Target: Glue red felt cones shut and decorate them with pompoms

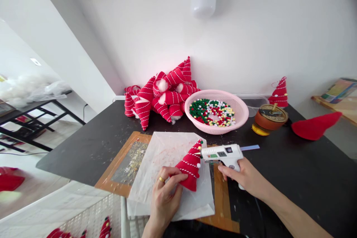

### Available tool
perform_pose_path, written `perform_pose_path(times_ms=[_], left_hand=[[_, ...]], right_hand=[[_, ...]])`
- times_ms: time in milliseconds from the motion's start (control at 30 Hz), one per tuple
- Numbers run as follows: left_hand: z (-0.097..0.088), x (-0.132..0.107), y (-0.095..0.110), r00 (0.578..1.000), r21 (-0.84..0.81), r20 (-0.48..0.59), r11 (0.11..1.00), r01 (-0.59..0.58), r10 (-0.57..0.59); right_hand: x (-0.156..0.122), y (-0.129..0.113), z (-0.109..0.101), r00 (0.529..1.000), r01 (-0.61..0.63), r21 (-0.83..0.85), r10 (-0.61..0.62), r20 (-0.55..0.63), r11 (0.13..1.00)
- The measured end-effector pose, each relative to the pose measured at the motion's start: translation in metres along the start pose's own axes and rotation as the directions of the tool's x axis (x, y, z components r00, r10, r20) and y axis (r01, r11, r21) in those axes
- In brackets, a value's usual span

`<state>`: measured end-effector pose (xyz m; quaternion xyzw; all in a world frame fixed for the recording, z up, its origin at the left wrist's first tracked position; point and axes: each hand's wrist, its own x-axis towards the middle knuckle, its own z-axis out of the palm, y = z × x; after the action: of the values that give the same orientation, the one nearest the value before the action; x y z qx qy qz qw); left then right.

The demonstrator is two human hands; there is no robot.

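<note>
My left hand (167, 195), with a gold ring on one finger, is closed on the lower left side of a red felt cone (189, 169). The cone is wound with red-and-white twisted cord and has small pompoms along its right edge. It lies tilted over a sheet of white paper (146, 173). In my right hand (241, 178) is a white hot glue gun (223, 153), held by its handle. Its nozzle points left, at the pompoms near the cone's tip; whether it touches cannot be made out. A pale blue glue stick (250, 147) sticks out of its back.
Behind stand a pink basket (244, 113) of coloured pompoms and a pile of striped red cones (167, 96). To the right are a round brown pot (270, 119), a finished-looking cone (279, 95) and a plain red felt piece (316, 126). A white crate (95, 212) holds decorated cones at lower left.
</note>
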<state>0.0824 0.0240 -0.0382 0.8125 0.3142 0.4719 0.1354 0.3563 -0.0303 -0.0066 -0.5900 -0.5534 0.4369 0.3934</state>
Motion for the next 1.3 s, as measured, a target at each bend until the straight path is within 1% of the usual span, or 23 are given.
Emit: perform_pose_path(times_ms=[167,433,600,733,967,1200,1300], left_hand=[[0.0,-0.002,-0.002,1.0,-0.005,0.007,1.0,0.01,-0.01],[0.001,-0.002,-0.002,1.0,0.0,0.002,1.0,0.011,-0.011],[0.001,-0.001,-0.001,1.0,0.004,-0.005,1.0,0.009,-0.009],[0.0,-0.001,0.0,1.0,0.006,-0.006,1.0,0.012,-0.012],[0.0,-0.003,-0.003,1.0,0.005,0.014,1.0,0.023,-0.023],[0.001,-0.003,-0.002,0.999,0.016,0.001,0.999,0.034,-0.034],[0.001,-0.003,-0.003,0.999,0.022,-0.005,0.999,0.045,-0.045]], right_hand=[[-0.001,0.001,-0.001,1.0,0.006,0.006,-0.006,0.008,1.0],[-0.005,-0.011,-0.002,0.999,-0.024,-0.024,0.025,0.025,0.999],[-0.005,-0.004,-0.003,0.999,-0.032,-0.056,0.033,0.003,0.998],[-0.004,0.001,-0.002,1.0,-0.02,-0.048,0.02,0.016,0.999],[-0.003,0.001,-0.001,1.0,-0.022,-0.058,0.022,0.012,0.998],[-0.003,0.002,-0.004,1.0,-0.022,-0.069,0.023,0.014,0.997],[-0.002,0.003,-0.004,0.999,-0.033,-0.039,0.034,0.028,0.999]])
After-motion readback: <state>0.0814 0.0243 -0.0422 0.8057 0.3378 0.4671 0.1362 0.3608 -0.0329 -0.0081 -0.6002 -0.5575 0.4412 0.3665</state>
